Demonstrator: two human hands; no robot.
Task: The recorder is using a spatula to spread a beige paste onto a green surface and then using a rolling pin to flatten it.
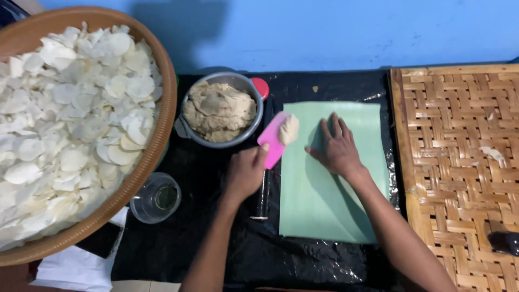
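Note:
My left hand (246,172) grips a pink scraper (272,141) with a lump of beige dough (288,130) on its tip, held over the left edge of a pale green sheet (324,200). My right hand (335,147) lies flat, fingers spread, pressing on the upper part of that sheet. A metal bowl (256,128) filled with beige dough (219,111) stands just left of the scraper. The sheet lies on black plastic film (205,232).
A big woven basket (157,146) heaped with white thin slices (70,108) fills the left. A clear glass (156,198) stands below it. A woven bamboo tray (459,162) sits at right. A dark rod (263,196) lies by the sheet's left edge.

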